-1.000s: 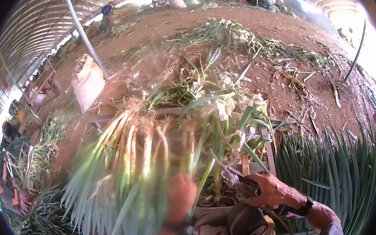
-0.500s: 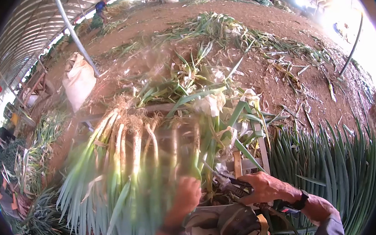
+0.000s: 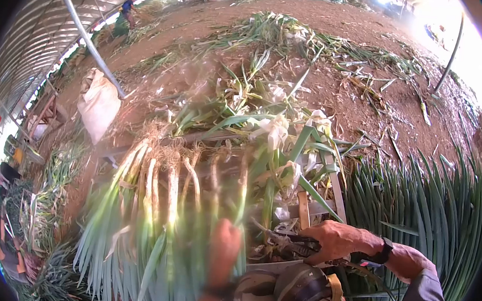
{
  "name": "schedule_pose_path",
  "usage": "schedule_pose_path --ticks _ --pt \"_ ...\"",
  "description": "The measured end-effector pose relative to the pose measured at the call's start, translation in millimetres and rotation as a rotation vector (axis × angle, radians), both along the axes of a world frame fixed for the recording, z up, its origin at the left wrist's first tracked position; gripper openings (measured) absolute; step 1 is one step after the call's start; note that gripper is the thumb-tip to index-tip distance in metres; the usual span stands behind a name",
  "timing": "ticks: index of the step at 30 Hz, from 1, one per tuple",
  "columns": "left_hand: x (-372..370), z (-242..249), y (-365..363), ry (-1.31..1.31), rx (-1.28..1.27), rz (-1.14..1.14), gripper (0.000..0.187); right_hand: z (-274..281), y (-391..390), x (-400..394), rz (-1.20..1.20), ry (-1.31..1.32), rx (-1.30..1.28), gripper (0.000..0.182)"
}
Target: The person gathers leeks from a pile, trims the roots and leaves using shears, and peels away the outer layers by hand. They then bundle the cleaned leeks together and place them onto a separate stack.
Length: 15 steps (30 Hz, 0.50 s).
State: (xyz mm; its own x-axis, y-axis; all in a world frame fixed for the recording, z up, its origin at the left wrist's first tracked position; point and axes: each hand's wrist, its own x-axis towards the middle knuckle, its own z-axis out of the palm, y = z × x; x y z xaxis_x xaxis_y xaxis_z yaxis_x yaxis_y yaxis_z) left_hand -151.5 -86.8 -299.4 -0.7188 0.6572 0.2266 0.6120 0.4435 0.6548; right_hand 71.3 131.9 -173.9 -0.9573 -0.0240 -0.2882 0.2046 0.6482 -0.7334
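Note:
Several long green onions [image 3: 174, 193] lie side by side on a low rack, pale roots at the far end and green leaves toward me. My left hand [image 3: 226, 248], blurred, is closed around the leafy part of a green onion [image 3: 242, 193] at the right end of the row. In my right hand [image 3: 333, 241] is a dark air blow gun [image 3: 296, 244] with a thin nozzle pointing left, toward the onions. A dark hose or cable runs from near that hand to the lower right. Peeled leaves and pale skins [image 3: 276, 132] are heaped just beyond the rack.
A large pile of green onions [image 3: 417, 215] lies on my right. A pale sack [image 3: 98, 105] hangs by a metal pole [image 3: 86, 31] on the left. Leaf scraps [image 3: 278, 32] cover the dirt floor ahead. Another person [image 3: 128, 10] works far off at upper left.
My left hand has moved left with the green onion, whose root end shifted left too. The blow gun's nozzle has dropped slightly and now sits farther from the left hand.

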Motion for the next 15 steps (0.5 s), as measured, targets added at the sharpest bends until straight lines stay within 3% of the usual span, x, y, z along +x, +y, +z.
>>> schedule_pose_path --ticks 2,5,6,15 --pt "-6 13 0 -0.041 0.003 0.009 0.013 -8 1 -1 0.027 0.024 -0.032 0.058" --pt "-17 -4 2 -0.041 -0.074 0.043 0.011 -20 3 -3 0.039 0.086 -0.029 0.057" --pt "-24 -16 2 -0.22 0.006 0.084 0.012 -22 2 -4 0.027 0.086 -0.001 0.057" --pt "-57 -14 11 -0.68 0.127 0.13 0.005 -34 -11 -21 -0.158 0.12 0.062 0.062"
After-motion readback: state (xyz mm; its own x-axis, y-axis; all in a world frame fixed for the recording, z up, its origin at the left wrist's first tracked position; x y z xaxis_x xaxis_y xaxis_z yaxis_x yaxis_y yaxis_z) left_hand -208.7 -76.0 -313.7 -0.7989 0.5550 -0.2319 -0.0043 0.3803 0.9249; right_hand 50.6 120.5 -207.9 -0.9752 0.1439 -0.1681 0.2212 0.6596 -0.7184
